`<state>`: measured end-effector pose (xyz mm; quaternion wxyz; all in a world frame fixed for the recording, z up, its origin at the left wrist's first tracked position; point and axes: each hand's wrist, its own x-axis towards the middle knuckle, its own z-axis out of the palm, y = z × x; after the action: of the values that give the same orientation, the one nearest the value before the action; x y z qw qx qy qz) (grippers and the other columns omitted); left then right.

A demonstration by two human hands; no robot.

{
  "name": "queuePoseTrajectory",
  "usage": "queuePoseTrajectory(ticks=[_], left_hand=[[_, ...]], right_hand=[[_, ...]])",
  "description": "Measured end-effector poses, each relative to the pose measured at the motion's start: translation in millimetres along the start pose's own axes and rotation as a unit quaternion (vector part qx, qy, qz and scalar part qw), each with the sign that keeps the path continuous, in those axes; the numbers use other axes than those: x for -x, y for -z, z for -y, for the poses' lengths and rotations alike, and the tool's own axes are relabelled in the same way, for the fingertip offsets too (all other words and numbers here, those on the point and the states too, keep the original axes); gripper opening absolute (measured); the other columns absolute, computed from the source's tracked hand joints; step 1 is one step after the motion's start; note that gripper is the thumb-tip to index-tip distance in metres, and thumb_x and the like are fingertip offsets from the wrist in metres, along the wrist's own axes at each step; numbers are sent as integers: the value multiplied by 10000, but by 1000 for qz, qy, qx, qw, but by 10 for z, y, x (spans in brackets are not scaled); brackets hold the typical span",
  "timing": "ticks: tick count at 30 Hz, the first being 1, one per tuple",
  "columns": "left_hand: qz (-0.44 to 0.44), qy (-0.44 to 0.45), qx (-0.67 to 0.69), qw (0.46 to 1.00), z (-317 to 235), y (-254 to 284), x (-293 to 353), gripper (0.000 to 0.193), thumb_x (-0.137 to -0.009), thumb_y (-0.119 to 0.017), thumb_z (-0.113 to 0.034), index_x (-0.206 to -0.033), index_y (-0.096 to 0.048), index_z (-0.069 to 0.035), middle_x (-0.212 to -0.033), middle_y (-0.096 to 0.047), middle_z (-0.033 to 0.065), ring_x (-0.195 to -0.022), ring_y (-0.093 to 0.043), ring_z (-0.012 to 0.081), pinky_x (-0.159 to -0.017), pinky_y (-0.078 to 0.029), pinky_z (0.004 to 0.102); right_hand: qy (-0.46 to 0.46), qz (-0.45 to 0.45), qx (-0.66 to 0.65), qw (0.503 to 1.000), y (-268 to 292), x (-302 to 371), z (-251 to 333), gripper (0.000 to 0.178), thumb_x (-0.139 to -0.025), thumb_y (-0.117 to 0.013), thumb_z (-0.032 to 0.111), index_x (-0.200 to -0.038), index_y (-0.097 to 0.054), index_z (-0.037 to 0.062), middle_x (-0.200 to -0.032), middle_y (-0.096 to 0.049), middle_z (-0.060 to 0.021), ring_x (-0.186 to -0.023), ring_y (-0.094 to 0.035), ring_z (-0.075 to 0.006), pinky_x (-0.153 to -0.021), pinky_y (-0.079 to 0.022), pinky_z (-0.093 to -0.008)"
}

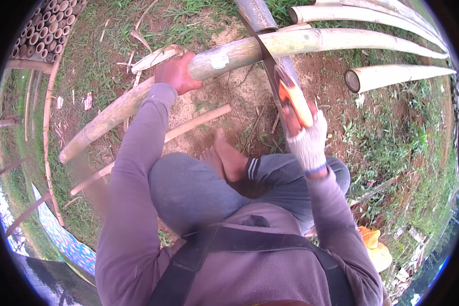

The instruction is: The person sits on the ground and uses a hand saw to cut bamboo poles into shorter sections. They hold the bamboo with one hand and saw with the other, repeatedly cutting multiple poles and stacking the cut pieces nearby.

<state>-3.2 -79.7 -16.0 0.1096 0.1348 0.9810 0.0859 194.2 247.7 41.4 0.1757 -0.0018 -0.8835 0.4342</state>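
Observation:
A long, pale bamboo pole [229, 57] runs from the lower left up to the far right. My bare left hand [178, 75] is wrapped round it, left of the saw. In a white knit glove, my right hand [308, 135] grips the orange handle of a handsaw [295, 97]. The saw's dark blade lies across the pole, and how deep it has cut cannot be made out. Beneath the pole at that spot passes a thicker bamboo length [257, 15], which props it up.
More cut bamboo poles [362, 79] lie at the far right. A thin bamboo stick [199, 122] rests before my crossed legs and bare feet. Bamboo ends [46, 30] are stacked at the far left. Sawdust covers the soil, and an orange bag [375, 245] sits by my right elbow.

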Motion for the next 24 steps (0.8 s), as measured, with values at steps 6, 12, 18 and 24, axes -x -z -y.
queuePoseTrajectory(ticks=[6, 12, 18, 24], left_hand=[[55, 27, 10, 998, -150, -103, -132, 948, -701, -939, -490, -1530, -575, -208, -1160, -803, 138, -1043, -783, 365, -913, -613, 494], [19, 9, -23, 1000, -203, -1, 93, 945, -715, -914, -529, -1529, -566, -196, -1189, -797, 153, -1084, -776, 365, -921, -606, 476], [-33, -24, -29, 999, -248, -57, -13, 925, -732, -912, -557, -1507, -570, -185, -1172, -788, 164, -1113, -768, 372, -958, -607, 488], [-46, -30, -30, 998, -159, -79, 121, 877, -755, -901, -510, -1498, -564, -188, -1169, -785, 157, -1068, -779, 361, -924, -617, 493]], right_hand=[[-79, 48, 112, 989, 388, 98, 241, 76, -960, -756, 62, -1030, -727, 74, -949, -675, -164, -744, -690, -331, -611, -515, -442], [117, 12, 168, 979, 540, 687, 291, 170, -934, -758, 5, -1090, -720, 59, -952, -696, -132, -800, -710, -324, -656, -548, -456], [-114, -1, 51, 992, -196, -536, 22, 250, -1024, -762, 232, -1050, -734, -15, -903, -723, -122, -840, -724, -210, -746, -562, -381], [25, 16, 102, 994, 264, 383, 31, 159, -1015, -714, 80, -1145, -668, -1, -1072, -693, -155, -760, -695, -283, -748, -597, -408]])
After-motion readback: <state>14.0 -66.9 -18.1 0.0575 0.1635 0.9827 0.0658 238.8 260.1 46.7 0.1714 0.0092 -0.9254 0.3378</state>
